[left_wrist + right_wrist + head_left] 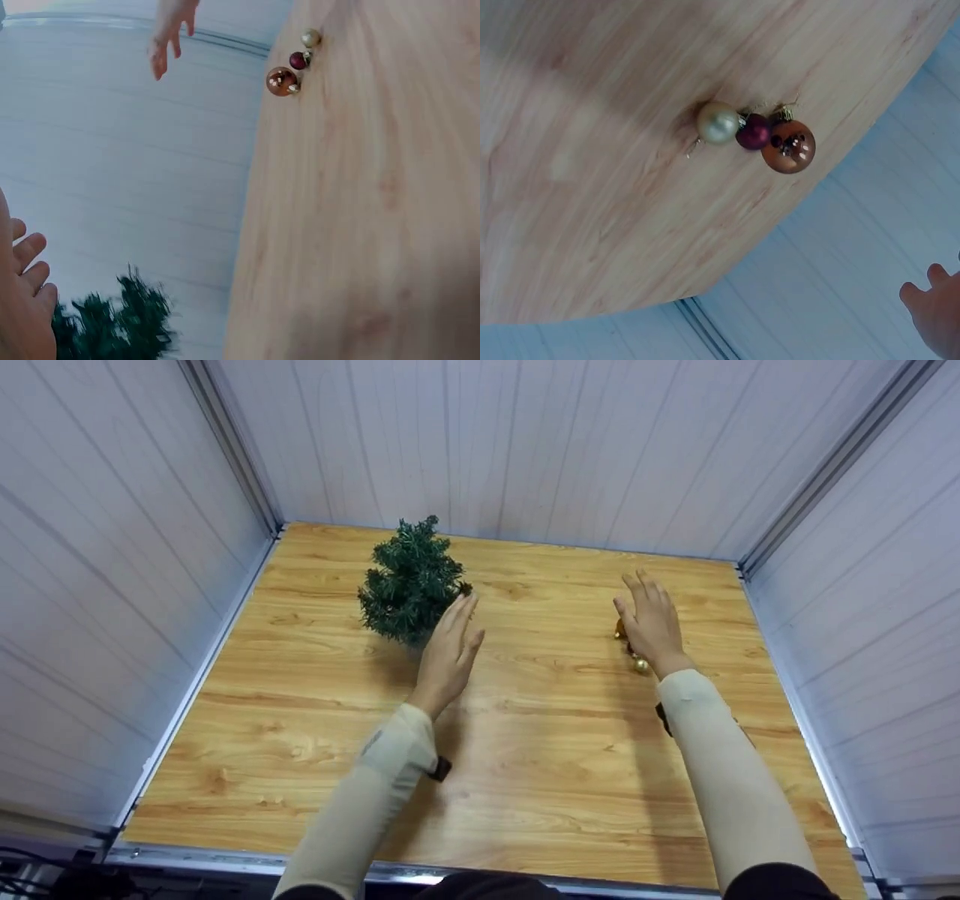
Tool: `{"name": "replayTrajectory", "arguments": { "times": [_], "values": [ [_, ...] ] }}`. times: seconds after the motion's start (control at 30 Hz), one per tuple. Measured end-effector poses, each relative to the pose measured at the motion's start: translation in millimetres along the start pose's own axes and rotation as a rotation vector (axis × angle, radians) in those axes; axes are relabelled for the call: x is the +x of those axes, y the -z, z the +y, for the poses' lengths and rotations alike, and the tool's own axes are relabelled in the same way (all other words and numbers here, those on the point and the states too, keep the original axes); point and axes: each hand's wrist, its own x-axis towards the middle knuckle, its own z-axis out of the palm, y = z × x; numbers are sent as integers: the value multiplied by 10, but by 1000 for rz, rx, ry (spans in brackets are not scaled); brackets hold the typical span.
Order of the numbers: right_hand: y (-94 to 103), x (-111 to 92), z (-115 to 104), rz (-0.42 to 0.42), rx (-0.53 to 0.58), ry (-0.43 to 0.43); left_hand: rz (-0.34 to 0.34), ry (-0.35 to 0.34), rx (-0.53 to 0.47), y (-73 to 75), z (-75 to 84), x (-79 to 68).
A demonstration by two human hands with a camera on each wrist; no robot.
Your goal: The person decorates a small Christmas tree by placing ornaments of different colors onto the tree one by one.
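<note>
A small green artificial Christmas tree point(411, 581) stands upright on the left part of the wooden table. Beside its right side is my left hand point(448, 652), fingers extended; whether they touch the branches I cannot tell. My right hand point(654, 619), fingers spread, hovers over three Christmas ball ornaments at the right. In the right wrist view these are a pale gold ball point(718, 123), a dark red ball point(754, 133) and a larger copper ball point(790, 148), close together in a row. In the head view that hand partly hides them.
The wooden table point(525, 780) is enclosed by a white panelled back wall point(525, 450) and white side walls point(97, 585) point(892, 622). A metal edge strip point(202, 861) runs along the front. Dark cables point(30, 870) lie at the lower left.
</note>
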Motion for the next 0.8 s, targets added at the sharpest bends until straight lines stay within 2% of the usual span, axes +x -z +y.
{"name": "replayTrajectory", "arguments": {
  "times": [0.17,0.3,0.4,0.53,0.67,0.73,0.8],
  "values": [
    [-100,-186,90,25,52,-3,126,-6,-91,61,-257,-398],
    [-175,-339,208,26,91,-35,204,11,-53,67,-509,-628],
    [-209,-406,300,21,105,-69,214,53,-18,57,-669,-718],
    [-252,-510,420,-3,110,-134,164,173,4,17,-829,-799],
    [-274,-581,517,-50,113,-179,106,294,28,-27,-931,-784],
    [-286,-610,558,-77,114,-198,95,312,59,-35,-964,-746],
    [-292,-628,593,-96,101,-212,95,298,118,-36,-1007,-687]
  ]
}}
